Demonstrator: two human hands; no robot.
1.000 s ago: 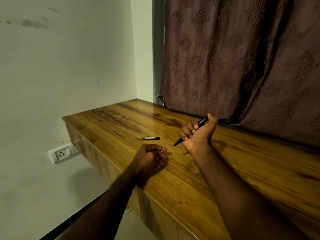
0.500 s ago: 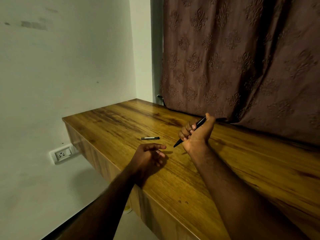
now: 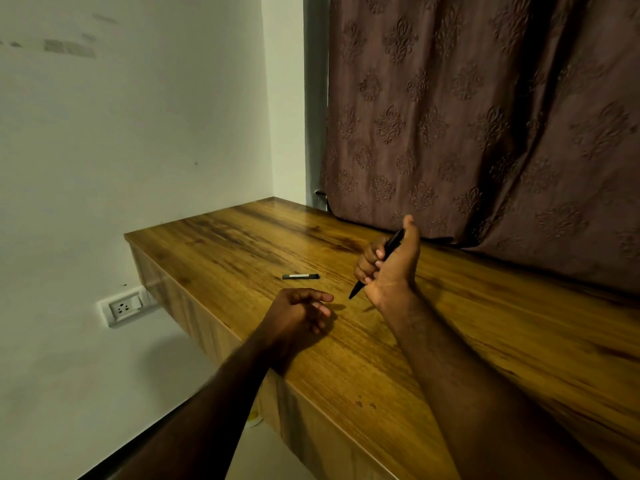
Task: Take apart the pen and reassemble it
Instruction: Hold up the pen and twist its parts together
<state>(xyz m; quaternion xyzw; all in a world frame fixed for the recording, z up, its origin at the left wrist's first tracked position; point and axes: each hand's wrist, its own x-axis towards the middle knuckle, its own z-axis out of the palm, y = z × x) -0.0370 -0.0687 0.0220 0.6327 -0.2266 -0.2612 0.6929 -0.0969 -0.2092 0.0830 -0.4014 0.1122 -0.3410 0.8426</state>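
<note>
The right hand (image 3: pixel 388 268) clenches its grip on the slim black pen barrel (image 3: pixel 393 243), likely awaiting the short black pen piece (image 3: pixel 300 276) lying twelve o'clock of the slack, empty left hand (image 3: pixel 298 310).

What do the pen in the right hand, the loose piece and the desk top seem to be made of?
The pen: probably matte black plastic; evenly dark, no metallic glint.
The loose piece: likely black plastic too, with a pale band, perhaps a label.
The desk top: wood or wood-look laminate; streaked grain under a slight sheen.
</note>
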